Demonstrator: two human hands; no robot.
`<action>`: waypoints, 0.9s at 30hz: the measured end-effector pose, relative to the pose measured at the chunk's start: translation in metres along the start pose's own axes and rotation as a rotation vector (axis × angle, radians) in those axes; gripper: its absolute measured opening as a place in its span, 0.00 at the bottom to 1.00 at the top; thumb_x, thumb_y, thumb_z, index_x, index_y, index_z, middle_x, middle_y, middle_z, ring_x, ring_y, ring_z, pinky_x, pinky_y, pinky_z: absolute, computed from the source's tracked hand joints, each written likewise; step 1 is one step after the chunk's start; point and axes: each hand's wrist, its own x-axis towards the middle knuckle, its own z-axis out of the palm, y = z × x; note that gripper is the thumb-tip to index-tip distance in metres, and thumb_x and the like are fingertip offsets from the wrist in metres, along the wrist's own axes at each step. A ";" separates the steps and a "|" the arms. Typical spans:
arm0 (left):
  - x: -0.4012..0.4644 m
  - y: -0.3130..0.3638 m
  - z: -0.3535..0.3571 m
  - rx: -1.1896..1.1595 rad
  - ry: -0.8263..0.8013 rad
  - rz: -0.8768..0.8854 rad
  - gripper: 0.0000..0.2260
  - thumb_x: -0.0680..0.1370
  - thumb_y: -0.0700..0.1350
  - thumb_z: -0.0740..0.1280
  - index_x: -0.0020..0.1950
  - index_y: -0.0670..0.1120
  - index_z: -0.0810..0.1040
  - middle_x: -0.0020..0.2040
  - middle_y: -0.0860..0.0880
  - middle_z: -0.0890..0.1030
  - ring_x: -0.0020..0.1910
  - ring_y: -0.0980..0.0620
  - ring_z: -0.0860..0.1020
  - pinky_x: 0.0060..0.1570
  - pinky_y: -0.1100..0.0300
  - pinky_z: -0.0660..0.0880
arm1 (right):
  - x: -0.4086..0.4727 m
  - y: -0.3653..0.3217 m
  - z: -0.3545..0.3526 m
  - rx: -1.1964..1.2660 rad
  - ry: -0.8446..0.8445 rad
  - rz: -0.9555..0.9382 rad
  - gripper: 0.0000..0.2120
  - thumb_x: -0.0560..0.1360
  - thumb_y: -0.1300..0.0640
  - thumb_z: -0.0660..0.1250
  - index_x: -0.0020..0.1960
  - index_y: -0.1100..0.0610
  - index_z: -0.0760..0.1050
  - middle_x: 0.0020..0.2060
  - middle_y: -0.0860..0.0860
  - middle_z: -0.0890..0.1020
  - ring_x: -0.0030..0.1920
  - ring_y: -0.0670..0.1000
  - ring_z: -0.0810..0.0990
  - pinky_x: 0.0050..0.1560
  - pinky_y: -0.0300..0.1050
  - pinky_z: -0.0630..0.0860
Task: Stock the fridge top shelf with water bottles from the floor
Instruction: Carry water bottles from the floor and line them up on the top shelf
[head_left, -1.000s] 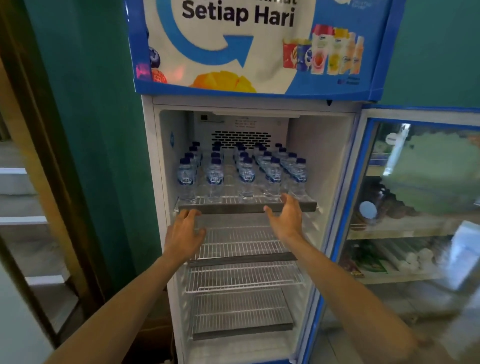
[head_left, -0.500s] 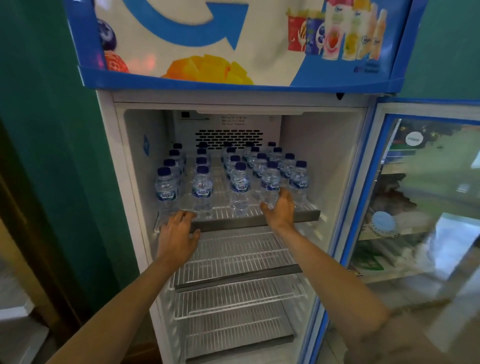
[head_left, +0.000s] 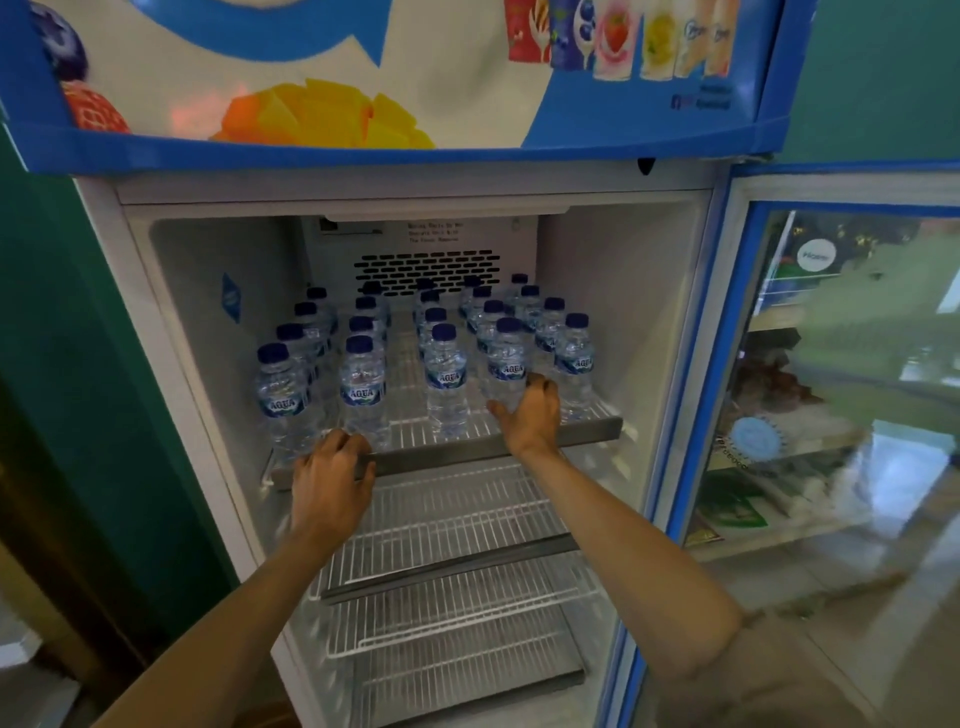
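The top shelf (head_left: 592, 428) of the open fridge holds several small blue-capped water bottles (head_left: 447, 379) standing in rows from front to back. My left hand (head_left: 332, 478) lies on the shelf's grey front rail at the left, fingers curled over it, fingertips at the base of a front bottle (head_left: 362, 389). My right hand (head_left: 530, 415) reaches over the rail and wraps the lower part of another front bottle (head_left: 508, 358), thumb to its left and fingers to its right. No bottles on the floor are in view.
Below the top shelf are three bare white wire shelves (head_left: 447, 519). The glass door (head_left: 841, 374) stands open at the right, with packaged goods seen through it. A green wall (head_left: 78, 415) borders the fridge on the left. The fridge header panel (head_left: 363, 78) hangs overhead.
Both hands have moved up and forward from below the rail. The left one now lies on the rail, and the right one has reached past it to a front bottle. The view has come closer.
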 end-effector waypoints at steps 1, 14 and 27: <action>0.000 0.001 0.000 0.010 0.000 -0.005 0.05 0.73 0.39 0.72 0.47 0.44 0.79 0.46 0.45 0.77 0.41 0.43 0.78 0.43 0.47 0.74 | 0.000 0.000 0.000 0.007 -0.004 -0.003 0.31 0.72 0.54 0.76 0.70 0.61 0.68 0.65 0.59 0.72 0.64 0.59 0.73 0.66 0.51 0.71; 0.000 -0.001 -0.002 -0.021 -0.050 -0.009 0.08 0.70 0.37 0.74 0.47 0.43 0.79 0.45 0.45 0.76 0.42 0.42 0.78 0.43 0.48 0.75 | -0.001 -0.011 -0.009 0.141 0.071 -0.019 0.31 0.71 0.52 0.77 0.68 0.60 0.70 0.65 0.57 0.71 0.65 0.56 0.72 0.67 0.50 0.71; 0.003 -0.010 -0.004 -0.161 -0.033 -0.049 0.10 0.69 0.36 0.74 0.47 0.47 0.80 0.49 0.51 0.77 0.43 0.49 0.78 0.41 0.59 0.70 | 0.141 -0.113 -0.052 -0.189 -0.189 -0.512 0.15 0.77 0.53 0.69 0.61 0.59 0.75 0.58 0.57 0.80 0.56 0.57 0.80 0.57 0.49 0.77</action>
